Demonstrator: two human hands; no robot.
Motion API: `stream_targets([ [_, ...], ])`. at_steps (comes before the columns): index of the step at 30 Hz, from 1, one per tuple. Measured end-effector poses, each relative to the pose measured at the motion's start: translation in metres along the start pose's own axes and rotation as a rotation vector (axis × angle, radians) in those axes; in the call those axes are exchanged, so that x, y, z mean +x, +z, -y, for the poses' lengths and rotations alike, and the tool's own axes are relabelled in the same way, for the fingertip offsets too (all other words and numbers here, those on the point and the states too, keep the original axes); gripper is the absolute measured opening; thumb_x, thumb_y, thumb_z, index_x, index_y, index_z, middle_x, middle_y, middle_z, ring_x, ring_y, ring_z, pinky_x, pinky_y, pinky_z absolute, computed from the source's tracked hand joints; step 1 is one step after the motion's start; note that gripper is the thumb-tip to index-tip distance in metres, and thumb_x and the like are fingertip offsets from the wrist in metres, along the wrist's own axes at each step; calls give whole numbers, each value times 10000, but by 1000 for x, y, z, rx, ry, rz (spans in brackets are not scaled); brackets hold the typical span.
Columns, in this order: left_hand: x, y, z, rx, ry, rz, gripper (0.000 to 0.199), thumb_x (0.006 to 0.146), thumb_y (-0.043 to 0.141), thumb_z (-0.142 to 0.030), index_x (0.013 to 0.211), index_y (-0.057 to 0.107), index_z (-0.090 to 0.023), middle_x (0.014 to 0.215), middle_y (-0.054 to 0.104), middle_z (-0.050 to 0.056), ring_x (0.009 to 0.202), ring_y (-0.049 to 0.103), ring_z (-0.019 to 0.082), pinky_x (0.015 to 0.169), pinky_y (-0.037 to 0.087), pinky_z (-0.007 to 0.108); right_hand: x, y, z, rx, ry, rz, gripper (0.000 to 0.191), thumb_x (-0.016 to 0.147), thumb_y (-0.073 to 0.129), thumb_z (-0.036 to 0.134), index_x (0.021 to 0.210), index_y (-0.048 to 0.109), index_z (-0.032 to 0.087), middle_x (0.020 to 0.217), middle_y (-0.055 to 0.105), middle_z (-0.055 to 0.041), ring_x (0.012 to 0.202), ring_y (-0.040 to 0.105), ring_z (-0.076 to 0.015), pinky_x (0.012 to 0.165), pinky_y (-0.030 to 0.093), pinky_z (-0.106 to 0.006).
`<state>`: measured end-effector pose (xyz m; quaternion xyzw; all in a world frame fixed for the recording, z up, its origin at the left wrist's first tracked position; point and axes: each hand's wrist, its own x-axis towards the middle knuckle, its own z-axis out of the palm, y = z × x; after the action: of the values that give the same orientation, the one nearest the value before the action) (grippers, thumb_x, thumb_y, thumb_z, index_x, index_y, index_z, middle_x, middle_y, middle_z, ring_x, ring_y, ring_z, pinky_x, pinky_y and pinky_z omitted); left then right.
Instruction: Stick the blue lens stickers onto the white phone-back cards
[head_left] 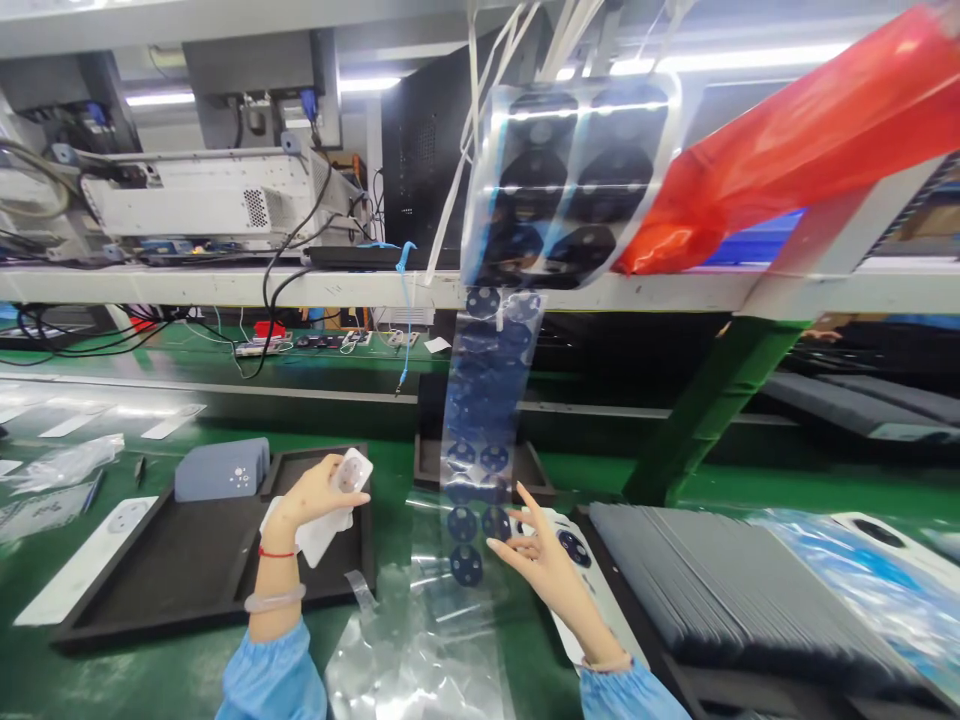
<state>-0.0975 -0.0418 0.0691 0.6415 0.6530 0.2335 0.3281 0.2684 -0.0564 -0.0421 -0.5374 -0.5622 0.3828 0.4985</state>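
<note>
My left hand [315, 495] is closed on a small white plate [352, 472] with round marks, pinched between thumb and fingers above a black tray [172, 575]. White sheets hang beneath that hand; whether it also grips them I cannot tell. My right hand [541, 550] has its fingers apart beside a hanging clear strip of dark round stickers [465, 565]. Its thumb and fingertips are at a sticker [496, 523] on the right edge; contact is unclear. The strip runs down from a roll [562, 185]. Behind my right hand lies a white phone back cover [600, 585] with a dark round camera area.
Grey sheets [720, 580] stand tightly packed at the right. Bluish-grey covers [221, 470] lean at the left tray's back, with a long white card [86, 560] beside it. Clear film [412, 650] covers the front of the table. A shelf edge [360, 290] crosses above.
</note>
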Motion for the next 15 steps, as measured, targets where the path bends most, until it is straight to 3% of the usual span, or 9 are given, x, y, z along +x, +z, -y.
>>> stream_targets([
  [3, -9, 13, -30, -208, 154, 308, 935, 534, 768, -775, 1267, 625, -212, 1334, 658, 154, 1072, 705, 340, 962, 536, 450, 12, 2, 23, 99, -16, 134, 993, 773, 755, 554, 1592, 312, 208, 778, 579, 62, 502, 578, -137, 662, 604, -386],
  [5, -8, 27, -44, -400, 234, 510, 1048, 399, 807, -811, 1246, 672, -209, 1348, 655, 179, 951, 743, 339, 864, 571, 451, 21, 3, 46, 150, -68, 133, 931, 805, 743, 518, 1584, 329, 221, 711, 514, 100, 496, 567, -125, 647, 594, -347],
  [7, -3, 38, -52, -579, 284, 609, 1034, 411, 855, -772, 1259, 680, -206, 1352, 651, 198, 916, 748, 337, 843, 568, 463, 30, 3, 68, 165, -127, 96, 861, 814, 742, 510, 1550, 398, 226, 720, 515, 97, 513, 605, -126, 642, 586, -326],
  [11, 5, 45, -50, -712, 286, 494, 858, 630, 835, -699, 1297, 660, -190, 1051, 762, 146, 952, 729, 286, 921, 524, 408, 44, 4, 92, 115, -231, 50, 655, 819, 731, 559, 1345, 637, 179, 769, 560, 51, 549, 656, -138, 644, 590, -322],
  [15, -1, 41, -46, -791, 210, 424, 981, 650, 652, -883, 1305, 661, -153, 816, 754, 115, 785, 716, 252, 742, 534, 331, 50, 10, 89, 96, -271, 46, 579, 816, 703, 640, 1162, 732, 176, 790, 609, 11, 578, 693, -179, 623, 601, -351],
])
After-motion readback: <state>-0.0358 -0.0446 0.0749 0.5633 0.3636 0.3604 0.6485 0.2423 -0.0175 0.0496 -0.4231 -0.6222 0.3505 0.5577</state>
